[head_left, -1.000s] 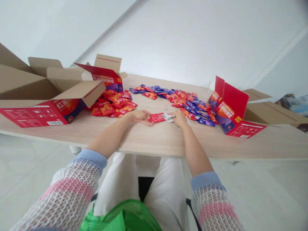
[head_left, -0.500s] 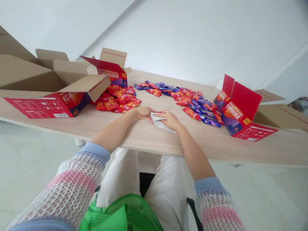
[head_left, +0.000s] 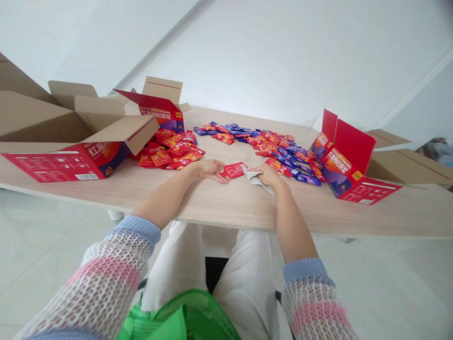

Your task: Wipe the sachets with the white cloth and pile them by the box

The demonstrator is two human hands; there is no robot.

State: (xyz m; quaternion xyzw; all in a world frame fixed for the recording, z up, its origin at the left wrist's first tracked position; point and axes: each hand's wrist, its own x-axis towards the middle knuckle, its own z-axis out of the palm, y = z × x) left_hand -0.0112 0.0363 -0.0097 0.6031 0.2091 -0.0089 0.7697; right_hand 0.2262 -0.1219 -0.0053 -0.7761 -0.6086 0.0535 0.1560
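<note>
Between my hands is a red sachet (head_left: pixel 234 170) with fine white print, held flat just above or on the table. My left hand (head_left: pixel 213 171) pinches its left end between thumb and fingers. At its right end, my right hand (head_left: pixel 266 175) grips a pale grey cloth (head_left: pixel 255 179), part of which touches the sachet's edge and hangs below the fingers. A heap of red and orange sachets (head_left: pixel 170 150) lies beyond my left hand. An arc of red and purple sachets (head_left: pixel 272 144) spreads behind and to the right of my right hand.
A large open carton (head_left: pixel 71 163) stands at the left of the wooden table (head_left: pixel 212 203). Behind it is a red open carton (head_left: pixel 163 114). Another open carton (head_left: pixel 348 172), flaps raised, stands on the right. A green mesh item (head_left: pixel 184 316) rests at my lap.
The cloth, earlier folded over the sachet, has moved right with my right hand, exposing the sachet's printed face. My left hand keeps its hold on the other end.
</note>
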